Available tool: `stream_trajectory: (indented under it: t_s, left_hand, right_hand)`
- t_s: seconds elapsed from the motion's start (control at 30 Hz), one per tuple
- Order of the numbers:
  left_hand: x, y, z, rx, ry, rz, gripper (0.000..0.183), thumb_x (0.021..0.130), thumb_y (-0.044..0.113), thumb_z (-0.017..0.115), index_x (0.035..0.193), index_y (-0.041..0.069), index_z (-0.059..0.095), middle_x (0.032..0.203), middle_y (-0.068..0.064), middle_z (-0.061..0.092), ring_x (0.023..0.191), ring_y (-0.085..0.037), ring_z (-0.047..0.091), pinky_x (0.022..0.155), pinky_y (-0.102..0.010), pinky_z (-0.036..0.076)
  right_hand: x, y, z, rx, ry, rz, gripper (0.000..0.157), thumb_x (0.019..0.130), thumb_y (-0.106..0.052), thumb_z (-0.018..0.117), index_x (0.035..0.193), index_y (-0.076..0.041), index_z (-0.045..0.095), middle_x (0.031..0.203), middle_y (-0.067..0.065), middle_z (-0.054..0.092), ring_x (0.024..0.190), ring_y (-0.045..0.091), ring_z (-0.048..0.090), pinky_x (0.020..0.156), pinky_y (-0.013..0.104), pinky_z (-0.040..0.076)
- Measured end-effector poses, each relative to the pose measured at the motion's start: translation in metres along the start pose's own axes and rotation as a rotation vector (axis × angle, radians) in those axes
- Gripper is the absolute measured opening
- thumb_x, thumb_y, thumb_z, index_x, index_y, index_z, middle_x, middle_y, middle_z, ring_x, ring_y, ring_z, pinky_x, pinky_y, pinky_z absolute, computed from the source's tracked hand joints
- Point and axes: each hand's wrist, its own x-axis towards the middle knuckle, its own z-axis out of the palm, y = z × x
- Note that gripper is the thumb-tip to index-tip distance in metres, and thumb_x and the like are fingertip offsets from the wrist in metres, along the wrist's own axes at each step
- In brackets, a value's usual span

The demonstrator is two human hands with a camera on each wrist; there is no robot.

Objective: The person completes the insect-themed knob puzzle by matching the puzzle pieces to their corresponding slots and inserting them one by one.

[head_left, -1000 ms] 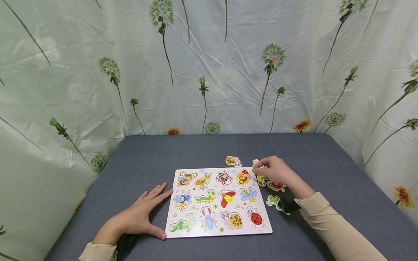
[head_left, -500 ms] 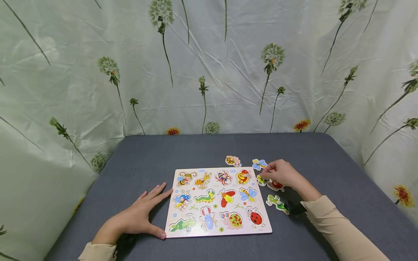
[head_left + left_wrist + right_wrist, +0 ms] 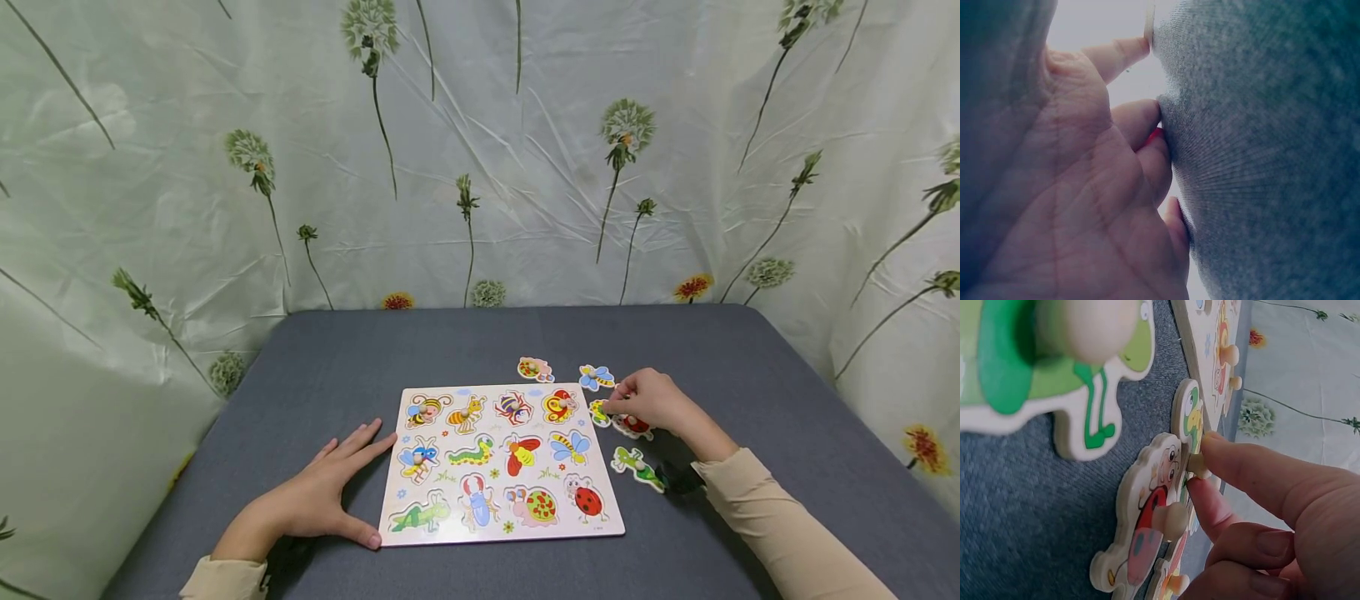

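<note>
The wooden peg puzzle board (image 3: 497,521) lies on the table, its insect pictures facing up. My left hand (image 3: 318,487) is spread flat on the cloth, index finger and thumb touching the board's left edge; the left wrist view shows its palm (image 3: 1079,181). Beside the board's upper right corner, my right hand (image 3: 654,402) pinches the knob of a green caterpillar piece (image 3: 597,414) between thumb and index finger. In the right wrist view those fingertips (image 3: 1213,447) meet around the wooden knob (image 3: 1197,464). The right hand partly hides a ladybug piece (image 3: 633,427) in the head view.
Past the board's far edge lie a snail piece (image 3: 535,369) and a dragonfly piece (image 3: 596,377). A green grasshopper piece (image 3: 637,468) is right of the board, near the right wrist. Several knobbed pieces sit in the board's recesses. A flowered curtain (image 3: 480,150) hangs behind the table.
My right hand has shifted right and slightly nearer, from beside the dragonfly piece to the caterpillar piece, uncovering the dragonfly and grasshopper. The left hand and board stay put.
</note>
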Motion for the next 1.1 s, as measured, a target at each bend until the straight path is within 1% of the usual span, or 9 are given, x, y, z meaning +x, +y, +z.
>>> stream_trajectory:
  t_s: [0.1,0.23,0.43,0.63,0.77,0.87,0.97,1.1]
  left_hand:
    - [-0.0001,0.0006,-0.0006,0.004,0.002,0.011,0.133,0.063,0.068,0.096,0.171,0.023,0.033,0.18,-0.019,0.018,0.164,-0.052,0.019,0.124,-0.082,0.011]
    - [0.0006,-0.0001,-0.0005,0.003,0.002,0.013,0.133,0.063,0.068,0.096,0.171,0.023,0.033,0.18,-0.02,0.018,0.164,-0.052,0.019,0.125,-0.081,0.011]
    - [0.001,-0.0008,-0.0004,0.002,0.001,0.01,0.134,0.063,0.069,0.096,0.171,0.023,0.033,0.18,-0.02,0.018,0.164,-0.052,0.018,0.125,-0.081,0.011]
    - [-0.0009,0.0006,-0.0024,0.008,-0.001,0.018,0.133,0.064,0.064,0.097,0.171,0.022,0.032,0.18,-0.021,0.018,0.164,-0.053,0.018,0.124,-0.082,0.011]
    - [-0.0013,0.0018,-0.003,0.015,-0.003,0.027,0.132,0.064,0.065,0.097,0.171,0.021,0.032,0.18,-0.02,0.018,0.163,-0.054,0.019,0.123,-0.083,0.012]
    - [-0.0013,0.0019,-0.0024,0.017,-0.004,0.029,0.132,0.065,0.065,0.097,0.171,0.021,0.032,0.18,-0.02,0.018,0.163,-0.054,0.019,0.123,-0.083,0.013]
    - [-0.0011,0.0013,-0.0013,0.017,-0.002,0.027,0.132,0.064,0.065,0.097,0.171,0.022,0.032,0.18,-0.021,0.018,0.163,-0.053,0.019,0.123,-0.083,0.013]
    - [-0.0006,0.0,-0.0003,0.013,0.0,0.015,0.133,0.063,0.068,0.096,0.171,0.022,0.033,0.18,-0.02,0.018,0.164,-0.052,0.019,0.124,-0.082,0.012]
  right_hand:
    - [0.0019,-0.0006,0.0009,-0.019,0.005,0.008,0.025,0.094,-0.031,0.082,0.083,-0.009,0.079,0.058,-0.006,0.056,0.053,0.01,0.051,0.052,0.028,0.042]
    - [0.0044,-0.0012,0.002,-0.03,0.013,0.022,0.026,0.094,-0.031,0.083,0.079,-0.01,0.078,0.056,-0.007,0.053,0.052,0.01,0.048,0.052,0.027,0.04]
    - [0.007,0.0004,0.0043,-0.028,0.023,0.052,0.026,0.094,-0.031,0.083,0.078,-0.01,0.078,0.055,-0.007,0.05,0.051,0.011,0.048,0.052,0.028,0.04]
    - [0.008,-0.0001,0.0049,-0.01,0.044,0.062,0.025,0.094,-0.032,0.081,0.084,-0.009,0.08,0.057,-0.007,0.052,0.052,0.01,0.049,0.051,0.027,0.041]
    - [0.0065,-0.0012,0.0027,0.007,0.065,0.061,0.022,0.093,-0.028,0.08,0.089,-0.006,0.08,0.063,-0.004,0.057,0.053,0.011,0.048,0.051,0.028,0.04]
    - [0.0057,-0.0018,0.0023,0.021,0.073,0.041,0.021,0.092,-0.026,0.078,0.092,-0.005,0.08,0.063,-0.004,0.058,0.053,0.011,0.048,0.051,0.028,0.04]
    - [0.0063,-0.002,0.0029,0.038,0.073,0.014,0.02,0.091,-0.024,0.077,0.095,-0.005,0.08,0.061,-0.005,0.057,0.053,0.011,0.048,0.051,0.028,0.04]
    - [0.0078,-0.0029,0.0035,0.054,0.069,-0.018,0.023,0.091,-0.024,0.076,0.099,-0.003,0.08,0.057,-0.008,0.05,0.052,0.01,0.045,0.051,0.028,0.038]
